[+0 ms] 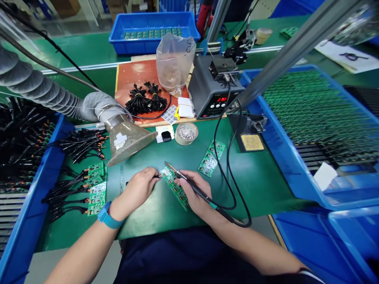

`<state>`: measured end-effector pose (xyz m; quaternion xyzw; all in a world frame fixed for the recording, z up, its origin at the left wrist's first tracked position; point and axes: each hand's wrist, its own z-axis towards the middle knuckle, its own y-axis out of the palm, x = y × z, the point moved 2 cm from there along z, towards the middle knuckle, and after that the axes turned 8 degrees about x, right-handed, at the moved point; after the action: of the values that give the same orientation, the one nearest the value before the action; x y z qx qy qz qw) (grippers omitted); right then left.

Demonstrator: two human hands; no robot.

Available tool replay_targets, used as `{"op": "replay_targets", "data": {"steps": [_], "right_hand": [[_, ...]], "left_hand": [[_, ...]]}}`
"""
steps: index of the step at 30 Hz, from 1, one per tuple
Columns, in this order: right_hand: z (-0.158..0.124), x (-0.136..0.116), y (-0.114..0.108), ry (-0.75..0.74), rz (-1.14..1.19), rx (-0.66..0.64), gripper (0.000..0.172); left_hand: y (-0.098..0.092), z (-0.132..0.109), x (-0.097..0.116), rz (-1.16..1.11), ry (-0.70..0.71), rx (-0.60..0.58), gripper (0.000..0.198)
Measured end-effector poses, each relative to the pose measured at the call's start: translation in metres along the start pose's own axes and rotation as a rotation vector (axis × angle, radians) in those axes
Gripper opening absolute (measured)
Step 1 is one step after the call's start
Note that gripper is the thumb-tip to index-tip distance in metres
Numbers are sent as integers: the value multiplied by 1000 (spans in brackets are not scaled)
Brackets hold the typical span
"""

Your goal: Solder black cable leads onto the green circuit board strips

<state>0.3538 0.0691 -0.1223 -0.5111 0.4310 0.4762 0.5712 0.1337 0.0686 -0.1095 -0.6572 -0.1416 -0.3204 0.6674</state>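
My right hand (196,190) is closed round a soldering iron (204,195), its tip near the top end of a green circuit board (175,186) lying slantwise on the bench. My left hand (144,182) pinches a short black cable (156,176) whose thin coloured wire ends meet that board's upper left edge. Whether the iron's tip touches the board I cannot tell. To the right lies a second circuit board (211,158), without cables. At left, boards with black cables attached (97,193) lie side by side, below a bundle of loose black cables (83,144).
A fume extractor nozzle (127,138) hangs left of my hands. Beyond them stand a round tin (186,133), the soldering station (217,88) and an iron stand (250,134). Blue bins hold cables (56,146) at left and circuit boards (276,138) at right. The iron's cord loops beside my right hand.
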Motion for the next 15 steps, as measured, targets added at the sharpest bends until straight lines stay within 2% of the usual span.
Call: {"op": "replay_targets", "data": {"steps": [4, 9, 15], "right_hand": [[-1, 4, -1, 13, 1, 11, 23], [-1, 6, -1, 15, 49, 1, 23], [4, -2, -3, 3, 144, -6, 20]], "left_hand": [[5, -2, 2, -51, -62, 117, 4], [18, -10, 16, -9, -117, 273, 5], [25, -14, 26, 15, -91, 325, 7]]}}
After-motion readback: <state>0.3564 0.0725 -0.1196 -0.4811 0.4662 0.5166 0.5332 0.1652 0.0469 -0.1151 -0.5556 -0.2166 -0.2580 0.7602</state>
